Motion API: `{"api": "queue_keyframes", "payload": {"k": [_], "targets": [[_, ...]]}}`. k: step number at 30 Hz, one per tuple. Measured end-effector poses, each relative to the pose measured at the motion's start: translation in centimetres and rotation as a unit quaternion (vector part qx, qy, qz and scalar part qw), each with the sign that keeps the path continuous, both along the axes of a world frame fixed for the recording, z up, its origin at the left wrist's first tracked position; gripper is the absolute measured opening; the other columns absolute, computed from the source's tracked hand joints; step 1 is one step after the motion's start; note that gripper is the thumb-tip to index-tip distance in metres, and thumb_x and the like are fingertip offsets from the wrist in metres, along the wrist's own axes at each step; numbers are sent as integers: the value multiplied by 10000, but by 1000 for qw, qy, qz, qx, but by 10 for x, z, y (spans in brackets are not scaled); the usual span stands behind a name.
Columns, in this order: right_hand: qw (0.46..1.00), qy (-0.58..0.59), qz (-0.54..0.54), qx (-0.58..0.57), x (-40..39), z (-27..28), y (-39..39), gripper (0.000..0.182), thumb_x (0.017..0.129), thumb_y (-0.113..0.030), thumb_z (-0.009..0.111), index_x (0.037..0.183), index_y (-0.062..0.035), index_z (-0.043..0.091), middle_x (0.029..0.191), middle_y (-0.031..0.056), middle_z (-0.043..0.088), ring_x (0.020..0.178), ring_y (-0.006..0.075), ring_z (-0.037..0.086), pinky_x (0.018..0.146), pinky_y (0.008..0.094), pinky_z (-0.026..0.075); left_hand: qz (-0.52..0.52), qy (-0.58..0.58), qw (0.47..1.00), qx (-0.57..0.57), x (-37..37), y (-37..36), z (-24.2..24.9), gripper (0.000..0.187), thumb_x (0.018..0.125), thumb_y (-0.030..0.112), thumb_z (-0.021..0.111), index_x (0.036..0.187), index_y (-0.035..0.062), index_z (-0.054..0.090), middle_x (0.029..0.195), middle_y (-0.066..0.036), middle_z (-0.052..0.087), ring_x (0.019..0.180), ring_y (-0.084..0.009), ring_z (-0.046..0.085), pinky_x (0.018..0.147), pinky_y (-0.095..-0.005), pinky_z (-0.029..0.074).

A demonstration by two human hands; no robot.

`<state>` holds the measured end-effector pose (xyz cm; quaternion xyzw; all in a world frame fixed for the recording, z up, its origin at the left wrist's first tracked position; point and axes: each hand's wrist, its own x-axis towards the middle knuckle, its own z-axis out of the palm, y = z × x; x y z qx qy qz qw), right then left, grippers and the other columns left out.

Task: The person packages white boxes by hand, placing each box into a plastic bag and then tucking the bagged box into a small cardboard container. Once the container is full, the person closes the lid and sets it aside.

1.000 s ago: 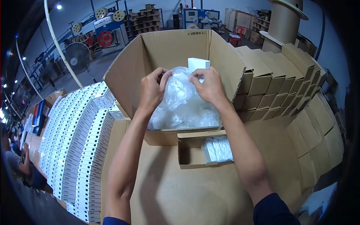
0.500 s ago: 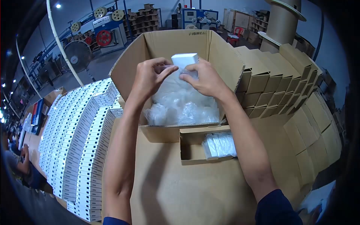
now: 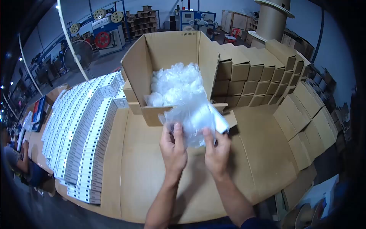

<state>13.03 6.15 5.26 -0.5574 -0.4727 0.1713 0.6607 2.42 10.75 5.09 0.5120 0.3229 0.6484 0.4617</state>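
Bags in carton, boxes left

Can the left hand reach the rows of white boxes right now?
Probably yes, but not freely: the left hand is gripping the clear plastic bag with the right hand. The white boxes lie close beside it, with nothing between.

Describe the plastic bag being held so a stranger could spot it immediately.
Start at the big open carton stuffed with crumpled plastic. Just in front of it, over the cardboard sheet, both hands pinch one clear bag. Unlike the heap in the carton, it is outside, spread flat.
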Motion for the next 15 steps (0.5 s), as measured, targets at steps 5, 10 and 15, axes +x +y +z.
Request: {"api": "queue_keyframes", "payload": {"k": [5,10,15], "targets": [[993,72,40,-81,4,-66,-92,387,1026,-333,653,997,49,709,803,56,620,795,145,540,735,303,460,69,9,998,-11,1,-62,-38,257,1116,206,439,1002,14,566,842,13,561,743,-57,480,652,-245,419],[996,-23,33,-78,26,-90,-144,321,935,-270,780,1055,24,732,848,68,661,791,154,554,700,318,481,73,120,990,-13,-4,-117,-70,247,1097,176,450,920,24,530,664,-33,513,597,-86,458,543,-286,403],[997,5,33,-74,26,-97,-163,270,919,-266,793,1001,-10,774,895,79,715,813,173,559,731,300,473,-1,168,981,-93,-14,-154,-94,253,1111,203,445,987,13,556,708,33,470,673,-46,418,584,-242,355]]}}
